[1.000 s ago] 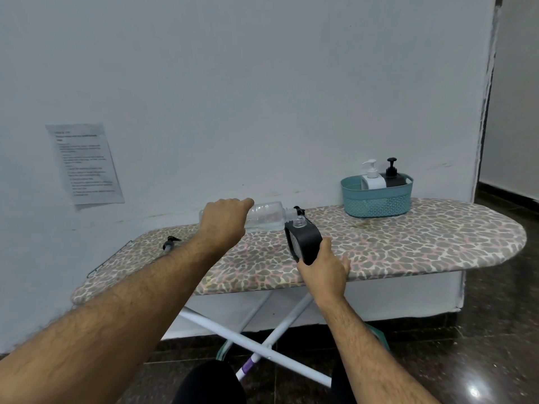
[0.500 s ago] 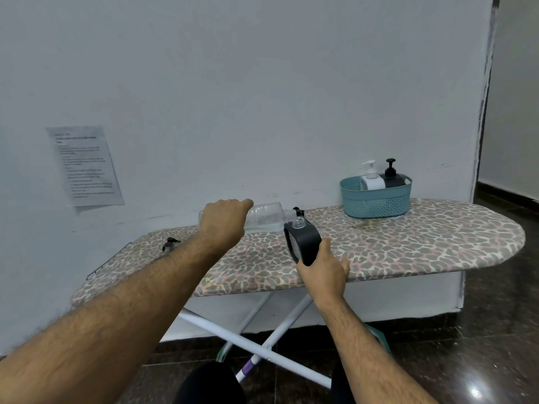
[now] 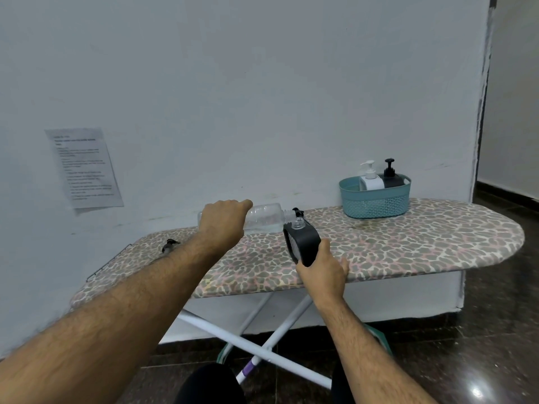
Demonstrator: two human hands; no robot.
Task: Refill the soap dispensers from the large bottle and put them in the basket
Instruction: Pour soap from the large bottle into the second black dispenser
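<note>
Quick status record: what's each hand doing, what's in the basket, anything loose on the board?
left hand: grips clear bottle, tipped sideways, mouth at dispenser opening
right hand: holds black dispenser, pump off
basket: white dispenser and dark dispenser, upright, pumps on
ironing board: loose pump head at its left end

2 bare forearms, both hairy and without sleeves, watch or rings, enter from 7 and 5 o'clock. Each ends in a bare hand: left hand (image 3: pixel 223 221), right hand (image 3: pixel 322 268). At 6 o'clock, dark trousers (image 3: pixel 210 384) cover the 2 legs; no more clothing shows in the head view.
</note>
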